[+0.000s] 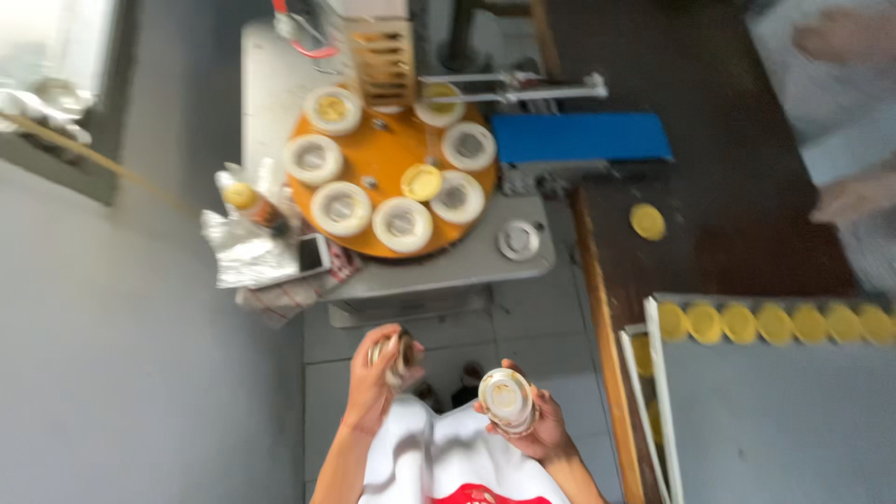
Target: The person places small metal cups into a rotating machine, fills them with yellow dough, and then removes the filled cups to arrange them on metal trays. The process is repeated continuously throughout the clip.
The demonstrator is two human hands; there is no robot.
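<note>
My left hand [373, 373] is closed around a small round pale cup-like piece [396, 355], held over my lap. My right hand [532, 425] holds a round white cup with a gold-brown rim [505, 396], its open face turned up toward me. Both hands hover near my white apron [439, 457], in front of a machine with an orange round turntable [387, 154]. The turntable carries several white ring-shaped holders [402, 224], and a yellow disc [422, 182] lies on it. The view is blurred.
A grey machine base [467, 261] supports the turntable. A blue conveyor [579, 137] runs to the right. On a dark wooden table, a loose yellow disc [647, 221] and a row of yellow discs [775, 323] line a tray. Crumpled foil [247, 247] and a phone [313, 253] sit left.
</note>
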